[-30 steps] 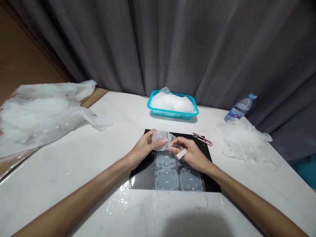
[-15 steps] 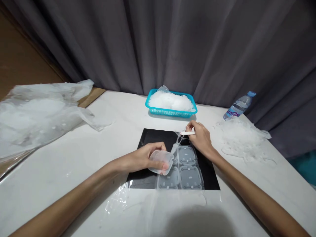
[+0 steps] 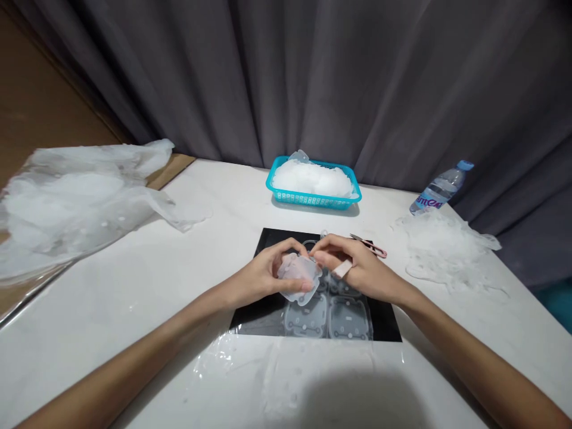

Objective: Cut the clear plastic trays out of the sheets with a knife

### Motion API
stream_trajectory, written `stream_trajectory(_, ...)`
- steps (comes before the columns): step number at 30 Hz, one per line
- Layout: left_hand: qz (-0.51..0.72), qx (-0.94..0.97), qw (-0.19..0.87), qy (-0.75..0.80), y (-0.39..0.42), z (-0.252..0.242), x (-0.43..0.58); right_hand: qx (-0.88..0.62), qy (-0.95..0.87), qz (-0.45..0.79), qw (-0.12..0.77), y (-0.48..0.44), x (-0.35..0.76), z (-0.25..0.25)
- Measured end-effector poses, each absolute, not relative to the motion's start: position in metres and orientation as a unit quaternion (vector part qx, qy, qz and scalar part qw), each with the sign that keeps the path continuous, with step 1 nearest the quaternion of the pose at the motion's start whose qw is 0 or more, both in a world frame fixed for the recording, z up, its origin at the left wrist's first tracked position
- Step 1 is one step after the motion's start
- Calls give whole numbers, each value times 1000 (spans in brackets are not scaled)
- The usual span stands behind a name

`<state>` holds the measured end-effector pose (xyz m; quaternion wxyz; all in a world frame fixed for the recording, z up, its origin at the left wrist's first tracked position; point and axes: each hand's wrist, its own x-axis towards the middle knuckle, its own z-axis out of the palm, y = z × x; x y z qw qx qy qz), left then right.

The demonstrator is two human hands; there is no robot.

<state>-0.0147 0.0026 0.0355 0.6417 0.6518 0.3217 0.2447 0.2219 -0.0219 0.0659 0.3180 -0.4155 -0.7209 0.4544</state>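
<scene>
My left hand (image 3: 270,271) is closed round a stack of translucent, rounded plastic pieces (image 3: 300,285), thumb on the front face. My right hand (image 3: 342,259) meets its far right edge, fingers pinched; what the fingertips grip is too small to make out. A short white stick-like item (image 3: 343,269) rests against the right hand's palm side. Beneath both hands lies a black mat (image 3: 254,322) carrying a translucent sheet of square moulded parts (image 3: 348,317). Small scissors with pinkish handles (image 3: 378,250) lie just beyond the right hand.
A turquoise basket (image 3: 313,201) heaped with white translucent pieces stands at the back. To the right are a water bottle (image 3: 440,189) and a pile of clear scraps (image 3: 447,247). A large plastic bag (image 3: 75,208) of pale material lies at left.
My right hand has moved left and nearer, from the mat's far edge to the stack in my left hand. The scissors now show beyond it. The view has shifted slightly.
</scene>
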Motion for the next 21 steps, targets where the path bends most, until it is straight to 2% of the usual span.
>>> stream_trajectory(4, 285, 632, 647, 317, 5, 31, -14, -409, -685, 501, 334, -18, 228, 60)
stream_trajectory(9, 349, 609, 650, 293, 7, 25, -14, -389, -701, 545, 245, -14, 240, 60)
stream_trajectory(15, 353, 614, 645, 287, -1, 31, -13, -420, -694, 464, 355, -13, 234, 63)
stream_trajectory(21, 355, 631, 625, 292, -1, 32, -14, -417, -684, 482, 356, -14, 237, 66)
